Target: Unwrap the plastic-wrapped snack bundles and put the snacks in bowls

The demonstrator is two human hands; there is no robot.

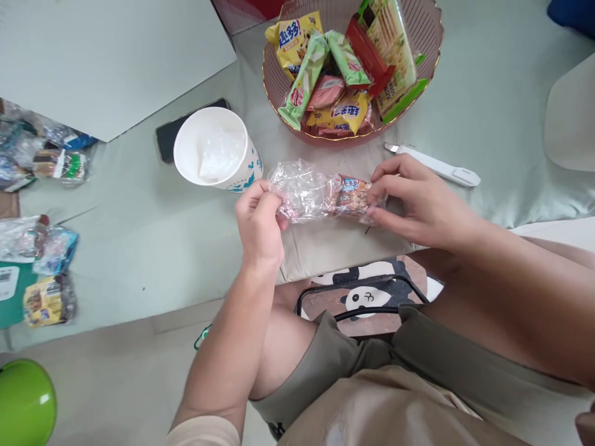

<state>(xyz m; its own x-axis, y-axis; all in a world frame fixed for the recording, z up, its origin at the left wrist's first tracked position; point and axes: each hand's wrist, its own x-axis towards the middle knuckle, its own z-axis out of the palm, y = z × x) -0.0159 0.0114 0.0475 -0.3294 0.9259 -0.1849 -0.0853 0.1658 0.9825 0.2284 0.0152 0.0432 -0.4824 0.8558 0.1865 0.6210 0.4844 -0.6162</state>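
Plastic wrapper (300, 189) in near-closed left hand (260, 223)

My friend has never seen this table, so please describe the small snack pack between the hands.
Find the large pink bowl at the top. Below it, the left hand pinches crinkled clear plastic, and the right hand touches the small snack pack. Unlike the bowl's snacks, it is orange-brown with a blue patch.

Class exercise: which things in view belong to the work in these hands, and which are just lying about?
Belongs, or likely does:
- clear bag, in the left hand
- snack packet, at the right hand's fingertips
- bowl of wrapped snacks
- paper cup holding clear plastic

Seemingly just lying about:
- dark phone
- white-handled tool
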